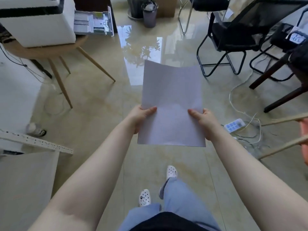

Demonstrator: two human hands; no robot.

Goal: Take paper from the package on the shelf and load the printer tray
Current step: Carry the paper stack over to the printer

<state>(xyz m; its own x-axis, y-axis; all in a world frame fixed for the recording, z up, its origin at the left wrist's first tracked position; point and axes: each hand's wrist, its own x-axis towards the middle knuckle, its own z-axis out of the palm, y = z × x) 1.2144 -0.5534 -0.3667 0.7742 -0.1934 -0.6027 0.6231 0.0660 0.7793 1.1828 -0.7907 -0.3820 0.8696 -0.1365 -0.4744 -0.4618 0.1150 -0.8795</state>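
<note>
Head view: both hands hold paper pointing lengthwise away

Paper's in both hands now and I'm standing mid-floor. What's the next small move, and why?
Probably turn and step toward the printer at upper left. The paper is held by both the left hand and the right hand, well short of the pulled-out tray beside the printer, so it cannot be loaded from here. The floor between looks clear; cables lie off to the right.

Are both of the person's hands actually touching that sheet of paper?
Touching. The head view shows the left hand and right hand gripping the paper at opposite edges, thumbs pressed on top.
</note>
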